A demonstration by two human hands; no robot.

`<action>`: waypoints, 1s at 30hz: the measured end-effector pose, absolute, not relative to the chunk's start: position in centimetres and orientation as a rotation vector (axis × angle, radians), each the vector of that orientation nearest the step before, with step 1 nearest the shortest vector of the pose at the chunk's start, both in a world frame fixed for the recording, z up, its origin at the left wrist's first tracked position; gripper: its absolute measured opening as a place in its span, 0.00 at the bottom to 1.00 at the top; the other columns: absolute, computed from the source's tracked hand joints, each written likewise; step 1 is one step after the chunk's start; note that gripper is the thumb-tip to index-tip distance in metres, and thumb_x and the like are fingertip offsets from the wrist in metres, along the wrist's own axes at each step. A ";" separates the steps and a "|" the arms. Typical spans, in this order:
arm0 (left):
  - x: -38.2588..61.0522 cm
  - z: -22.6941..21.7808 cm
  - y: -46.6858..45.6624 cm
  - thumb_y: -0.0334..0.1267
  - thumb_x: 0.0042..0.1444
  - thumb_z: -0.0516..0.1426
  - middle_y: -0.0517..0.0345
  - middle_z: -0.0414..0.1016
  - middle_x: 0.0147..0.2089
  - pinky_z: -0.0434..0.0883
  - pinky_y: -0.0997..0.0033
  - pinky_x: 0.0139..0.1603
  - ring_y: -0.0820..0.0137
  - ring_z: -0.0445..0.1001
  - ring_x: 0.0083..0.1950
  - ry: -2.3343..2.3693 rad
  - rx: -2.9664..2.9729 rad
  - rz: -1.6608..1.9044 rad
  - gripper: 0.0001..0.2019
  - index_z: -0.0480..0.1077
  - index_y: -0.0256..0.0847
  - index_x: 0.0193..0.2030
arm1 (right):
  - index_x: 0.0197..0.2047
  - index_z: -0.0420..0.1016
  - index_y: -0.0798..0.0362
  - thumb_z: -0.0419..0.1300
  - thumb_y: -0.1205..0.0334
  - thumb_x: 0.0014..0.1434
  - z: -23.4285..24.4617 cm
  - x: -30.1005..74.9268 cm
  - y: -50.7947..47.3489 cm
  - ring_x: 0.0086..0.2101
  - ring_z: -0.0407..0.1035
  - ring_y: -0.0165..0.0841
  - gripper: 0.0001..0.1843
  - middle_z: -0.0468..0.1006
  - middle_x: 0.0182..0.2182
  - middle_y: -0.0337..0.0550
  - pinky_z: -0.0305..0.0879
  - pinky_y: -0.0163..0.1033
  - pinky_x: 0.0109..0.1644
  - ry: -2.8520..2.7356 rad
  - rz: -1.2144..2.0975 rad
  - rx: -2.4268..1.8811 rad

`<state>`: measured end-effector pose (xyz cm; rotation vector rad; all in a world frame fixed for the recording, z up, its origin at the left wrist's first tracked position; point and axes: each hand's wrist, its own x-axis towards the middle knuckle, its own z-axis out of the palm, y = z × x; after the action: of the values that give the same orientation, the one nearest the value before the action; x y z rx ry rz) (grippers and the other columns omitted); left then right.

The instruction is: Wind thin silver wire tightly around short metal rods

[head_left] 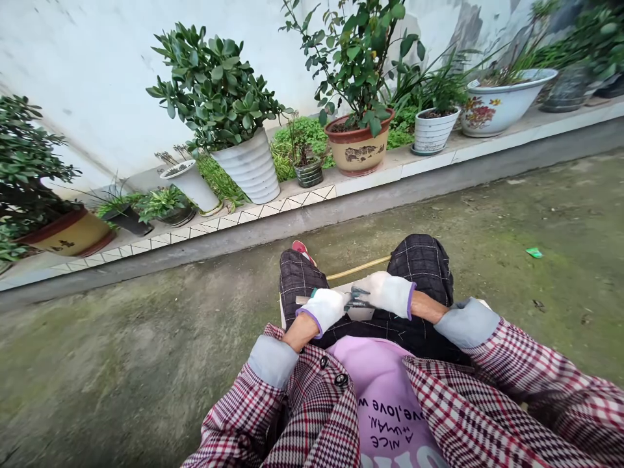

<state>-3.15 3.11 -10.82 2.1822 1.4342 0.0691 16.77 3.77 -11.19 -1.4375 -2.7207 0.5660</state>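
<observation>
My left hand (pixel 325 308) wears a white work glove with a purple cuff and is closed over my lap. A flat, pale brown, handle-like piece (pixel 303 300) sticks out on its outer side. My right hand (pixel 387 294), gloved the same way, is closed close beside it, with dark grey-green fingertips pressed together. What the right fingers hold is hidden. Just below the fingers, between my thighs, shows a pale flat surface (pixel 361 314) whose kind I cannot make out. A thin yellowish strip (pixel 359 268) runs between my knees, beyond the hands.
A low tiled ledge (pixel 380 177) along the white wall carries several potted plants, among them a ribbed white pot (pixel 251 170), a brown-rimmed pot (pixel 361 153) and a white oval basin (pixel 507 104). A green wrapper (pixel 533 252) lies on the mossy concrete ground (pixel 487 221) to the right.
</observation>
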 end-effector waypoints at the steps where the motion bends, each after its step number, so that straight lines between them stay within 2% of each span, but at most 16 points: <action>1: -3.2 -10.8 3.0 0.43 0.64 0.56 0.47 0.72 0.55 0.73 0.58 0.52 0.64 0.73 0.51 1.410 2.176 0.065 0.16 0.70 0.39 0.55 | 0.41 0.79 0.51 0.54 0.58 0.63 -11.1 17.1 4.2 0.36 0.74 0.36 0.13 0.82 0.36 0.47 0.62 0.36 0.38 -2.728 0.546 -1.431; 3: -3.3 -10.5 2.8 0.44 0.64 0.56 0.49 0.72 0.55 0.74 0.59 0.50 0.66 0.74 0.50 1.362 2.163 0.066 0.15 0.70 0.41 0.54 | 0.40 0.79 0.53 0.54 0.62 0.63 -11.0 17.9 5.0 0.37 0.73 0.36 0.12 0.81 0.39 0.48 0.62 0.36 0.40 -2.712 0.563 -1.401; 8: -4.3 -8.8 3.0 0.39 0.57 0.60 0.54 0.79 0.42 0.72 0.71 0.41 0.66 0.75 0.43 1.238 2.102 0.158 0.12 0.77 0.43 0.47 | 0.39 0.79 0.53 0.53 0.62 0.63 -10.5 18.9 6.1 0.34 0.72 0.33 0.13 0.81 0.36 0.44 0.62 0.34 0.37 -2.520 0.810 -1.430; 11: -4.6 -8.4 3.8 0.38 0.55 0.58 0.57 0.78 0.38 0.70 0.74 0.37 0.69 0.74 0.38 1.191 2.017 0.312 0.15 0.76 0.38 0.48 | 0.39 0.79 0.53 0.54 0.62 0.61 -10.3 18.6 5.8 0.31 0.71 0.31 0.12 0.80 0.33 0.43 0.60 0.33 0.34 -2.384 0.878 -1.547; 14: -4.9 -9.2 5.1 0.38 0.54 0.58 0.60 0.75 0.33 0.67 0.77 0.32 0.73 0.70 0.33 1.258 1.904 0.478 0.14 0.75 0.34 0.45 | 0.41 0.79 0.52 0.54 0.61 0.61 -10.3 17.8 5.0 0.29 0.69 0.30 0.12 0.79 0.31 0.40 0.58 0.33 0.31 -2.365 0.928 -1.571; 16: -5.1 -10.1 5.8 0.38 0.53 0.58 0.60 0.75 0.33 0.66 0.78 0.32 0.74 0.69 0.31 1.323 1.850 0.557 0.13 0.75 0.33 0.44 | 0.41 0.79 0.51 0.54 0.61 0.62 -10.3 17.2 4.2 0.29 0.69 0.30 0.12 0.79 0.30 0.40 0.58 0.34 0.32 -2.467 0.875 -1.497; 18: -5.2 -10.9 6.2 0.36 0.53 0.58 0.58 0.77 0.37 0.69 0.77 0.35 0.73 0.72 0.34 1.349 1.884 0.559 0.15 0.75 0.34 0.47 | 0.40 0.78 0.51 0.54 0.60 0.62 -10.3 16.6 3.6 0.30 0.69 0.32 0.11 0.79 0.31 0.41 0.58 0.35 0.34 -2.569 0.777 -1.447; 21: -5.0 -11.4 6.0 0.35 0.55 0.56 0.54 0.79 0.45 0.71 0.74 0.44 0.69 0.76 0.41 1.361 2.031 0.450 0.20 0.72 0.37 0.56 | 0.41 0.78 0.52 0.53 0.61 0.64 -10.1 16.2 3.0 0.33 0.71 0.34 0.12 0.80 0.34 0.43 0.60 0.36 0.37 -2.653 0.705 -1.334; 23: -4.5 -11.4 5.5 0.36 0.58 0.54 0.52 0.80 0.46 0.72 0.70 0.46 0.65 0.77 0.43 1.424 2.195 0.263 0.21 0.70 0.41 0.59 | 0.44 0.78 0.51 0.51 0.60 0.65 -10.1 16.4 3.1 0.36 0.72 0.34 0.14 0.81 0.38 0.44 0.61 0.36 0.40 -2.660 0.666 -1.310; 26: -3.7 -11.3 4.5 0.39 0.60 0.52 0.49 0.80 0.43 0.72 0.65 0.44 0.60 0.79 0.42 1.403 2.468 -0.121 0.20 0.71 0.45 0.58 | 0.45 0.79 0.51 0.53 0.58 0.65 -10.4 17.1 3.7 0.36 0.73 0.36 0.14 0.81 0.38 0.46 0.62 0.37 0.41 -2.673 0.561 -1.372; 28: -3.2 -11.3 3.9 0.38 0.59 0.52 0.49 0.80 0.40 0.72 0.66 0.41 0.59 0.79 0.40 1.290 2.550 -0.301 0.19 0.72 0.46 0.57 | 0.42 0.79 0.53 0.54 0.60 0.64 -10.9 17.7 4.4 0.37 0.73 0.37 0.13 0.81 0.39 0.48 0.63 0.38 0.41 -2.701 0.514 -1.342; 30: -3.0 -11.0 3.6 0.38 0.58 0.53 0.51 0.80 0.40 0.71 0.69 0.39 0.61 0.78 0.39 1.184 2.545 -0.328 0.19 0.72 0.47 0.57 | 0.39 0.80 0.53 0.54 0.64 0.62 -11.3 18.3 5.0 0.40 0.73 0.38 0.12 0.81 0.42 0.49 0.63 0.39 0.43 -2.696 0.554 -1.296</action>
<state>-3.00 3.59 -11.00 2.5445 1.1837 -0.3275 18.29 5.00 -11.25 -1.2958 -2.6963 0.5541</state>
